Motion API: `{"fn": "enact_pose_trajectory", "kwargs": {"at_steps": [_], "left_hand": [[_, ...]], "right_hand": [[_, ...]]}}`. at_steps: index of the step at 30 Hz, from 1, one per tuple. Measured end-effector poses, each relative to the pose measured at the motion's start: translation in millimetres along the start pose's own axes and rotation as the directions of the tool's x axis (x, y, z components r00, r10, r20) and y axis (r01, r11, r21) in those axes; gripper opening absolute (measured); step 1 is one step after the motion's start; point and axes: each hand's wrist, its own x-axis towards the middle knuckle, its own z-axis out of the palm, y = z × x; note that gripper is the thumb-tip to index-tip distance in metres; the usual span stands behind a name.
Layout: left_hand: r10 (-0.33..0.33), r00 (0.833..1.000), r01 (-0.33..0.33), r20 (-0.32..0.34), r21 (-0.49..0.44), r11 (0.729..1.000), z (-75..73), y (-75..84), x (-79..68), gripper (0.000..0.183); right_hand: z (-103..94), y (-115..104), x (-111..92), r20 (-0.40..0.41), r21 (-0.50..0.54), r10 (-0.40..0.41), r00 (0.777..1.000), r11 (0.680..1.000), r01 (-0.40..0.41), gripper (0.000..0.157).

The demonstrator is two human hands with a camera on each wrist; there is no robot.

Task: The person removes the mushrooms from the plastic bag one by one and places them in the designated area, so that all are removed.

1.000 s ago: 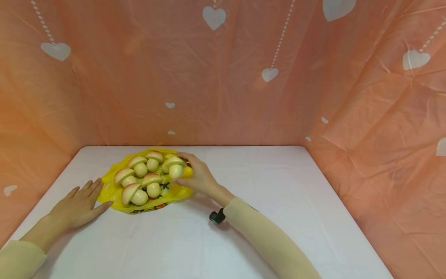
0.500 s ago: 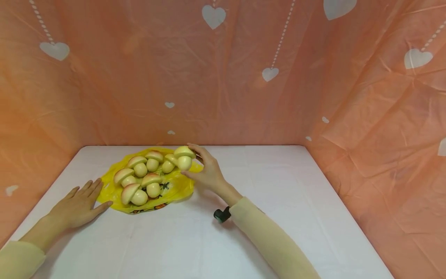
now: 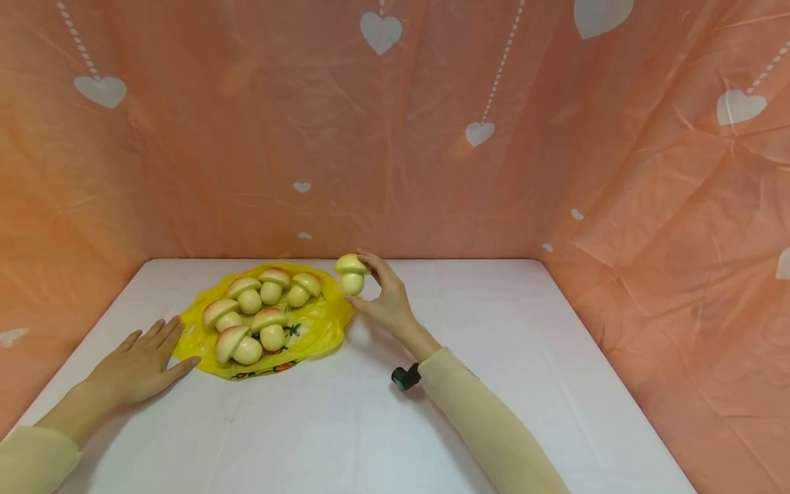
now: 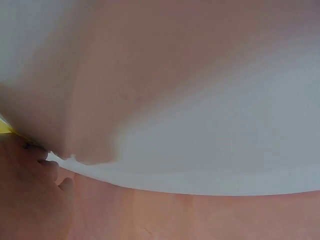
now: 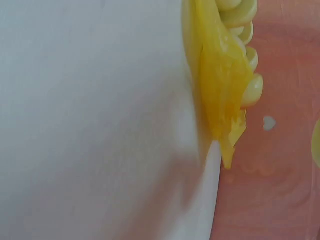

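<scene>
My right hand point(image 3: 389, 302) holds a toy mushroom point(image 3: 352, 274) upright between thumb and fingers, raised just past the right edge of a yellow plastic bag point(image 3: 327, 326). Only a sliver of that held mushroom point(image 5: 316, 145) shows in the right wrist view. Several more mushrooms with pale stems and reddish-yellow caps lie on the bag, among them one mushroom point(image 3: 304, 289) at its back right. At the bag's left edge my left hand point(image 3: 138, 363) lies flat with straight fingers, the fingertips touching the plastic. In the left wrist view, part of the left hand point(image 4: 30, 185) shows at the lower left.
A white-covered table point(image 3: 308, 425) bears everything. Orange curtains point(image 3: 395, 137) with white hearts rise behind it and on both sides. Under my right wrist sits a small black device point(image 3: 405, 377).
My right hand has lifted the mushroom off the bag's back right and carried it to the right. The bag's right side has shifted a little. My left hand has stayed put.
</scene>
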Motion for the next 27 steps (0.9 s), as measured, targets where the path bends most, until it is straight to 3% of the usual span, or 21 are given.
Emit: {"fn": "enact_pose_trajectory", "kwargs": {"at_steps": [9, 15, 21, 27], "left_hand": [[-0.005, 1.0, 0.005, 0.006, 0.006, 1.0, 0.1, 1.8, -2.0, 0.092], [-0.002, 1.0, 0.002, -0.001, 0.005, 1.0, 1.1, 1.1, -1.6, 0.092], [-0.002, 1.0, 0.002, -0.003, 0.007, 1.0, 2.0, -0.4, -0.4, 0.092], [0.0, 1.0, 0.0, -0.004, 0.015, 1.0, 2.5, -1.2, 0.4, 0.092]], "right_hand": [[-9.3, 19.3, -3.0, -0.039, -0.022, 0.061, 0.997, 0.998, -0.062, 0.076], [-16.1, 28.6, -3.6, -0.008, -0.084, 0.135, 0.991, 0.987, -0.135, 0.078], [-23.6, 32.4, -1.1, 0.071, -0.14, 0.275, 0.959, 0.955, -0.263, 0.076], [-29.2, 37.0, 1.2, 0.141, -0.243, 0.36, 0.922, 0.916, -0.32, 0.073]]}}
